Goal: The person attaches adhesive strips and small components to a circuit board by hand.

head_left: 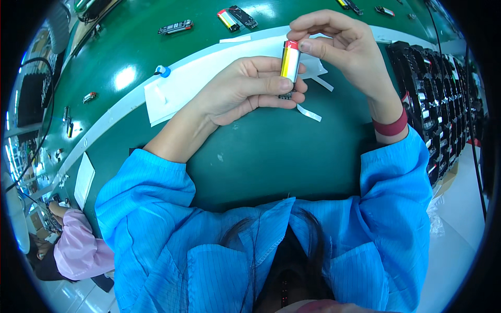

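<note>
Upright in my left hand (250, 88) is a battery (290, 67) with a red top end and a white and yellow body. The thumb presses its front and the fingers wrap behind it. A bit of dark circuit board (285, 96) shows under the thumb at the lower end; how it joins the battery is hidden. My right hand (336, 47) closes thumb and forefinger at the red end, its other fingers curled above. White paper sheets (182, 86) lie beneath and beside the left hand, with narrow white strips (310, 113) close by.
A pale raised strip (99, 122) curves across the green table (250, 161). Beyond it lie a board (176, 27), a battery-and-board pair (228, 20) and a blue-capped item (163, 71). Black trays (436, 99) line the right. A person in pink (81, 245) sits at left.
</note>
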`<act>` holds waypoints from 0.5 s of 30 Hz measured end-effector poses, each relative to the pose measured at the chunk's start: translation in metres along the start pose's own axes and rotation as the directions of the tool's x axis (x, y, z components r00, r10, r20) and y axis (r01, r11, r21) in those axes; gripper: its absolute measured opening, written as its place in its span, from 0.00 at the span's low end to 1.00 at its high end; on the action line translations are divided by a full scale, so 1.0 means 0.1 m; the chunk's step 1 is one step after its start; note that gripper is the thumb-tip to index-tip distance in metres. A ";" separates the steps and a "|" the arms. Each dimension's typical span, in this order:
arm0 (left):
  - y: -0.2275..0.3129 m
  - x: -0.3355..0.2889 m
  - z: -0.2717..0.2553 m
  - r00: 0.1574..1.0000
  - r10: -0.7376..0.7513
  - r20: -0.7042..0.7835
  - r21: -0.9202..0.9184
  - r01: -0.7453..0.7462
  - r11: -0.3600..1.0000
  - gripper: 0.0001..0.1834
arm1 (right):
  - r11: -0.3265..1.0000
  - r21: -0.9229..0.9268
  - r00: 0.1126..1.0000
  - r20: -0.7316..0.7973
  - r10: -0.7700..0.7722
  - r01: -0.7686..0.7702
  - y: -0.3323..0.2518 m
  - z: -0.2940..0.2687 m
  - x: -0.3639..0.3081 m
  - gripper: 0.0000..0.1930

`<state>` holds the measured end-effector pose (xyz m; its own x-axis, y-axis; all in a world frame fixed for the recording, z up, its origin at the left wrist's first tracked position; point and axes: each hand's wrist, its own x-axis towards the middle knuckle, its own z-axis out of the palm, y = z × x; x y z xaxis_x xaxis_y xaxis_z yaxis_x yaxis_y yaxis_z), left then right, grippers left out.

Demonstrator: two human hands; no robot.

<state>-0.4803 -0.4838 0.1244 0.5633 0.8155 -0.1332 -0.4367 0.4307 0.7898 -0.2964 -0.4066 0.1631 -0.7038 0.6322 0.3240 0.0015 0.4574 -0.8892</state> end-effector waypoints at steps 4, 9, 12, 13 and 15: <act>-0.02 0.02 -0.01 0.998 -0.016 0.059 -0.017 0.017 1.000 0.20 | 0.925 0.340 0.984 0.009 0.177 -0.170 -0.04 0.06 0.00 0.06; -0.06 0.05 -0.01 0.996 -0.045 0.080 -0.033 0.048 0.998 0.20 | 0.979 0.190 0.996 -0.020 0.085 -0.080 0.05 0.12 -0.03 0.08; -0.03 0.04 -0.03 0.996 -0.025 0.086 -0.086 0.032 0.996 0.20 | 0.937 0.282 0.972 -0.047 0.229 -0.207 -0.11 0.12 0.01 0.09; -0.02 0.05 -0.04 0.996 -0.020 0.086 -0.084 0.028 0.996 0.20 | 0.944 0.307 0.992 -0.013 0.129 -0.119 0.02 0.07 0.03 0.10; -0.03 0.06 -0.06 0.997 -0.033 0.071 -0.102 0.040 0.994 0.20 | 0.950 0.250 0.981 -0.011 0.196 -0.187 -0.16 0.06 -0.01 0.11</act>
<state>-0.4795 -0.4780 0.1175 0.6257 0.7713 -0.1162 -0.4832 0.5002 0.7186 -0.2998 -0.4185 0.1755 -0.6817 0.7166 0.1473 -0.0449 0.1600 -0.9861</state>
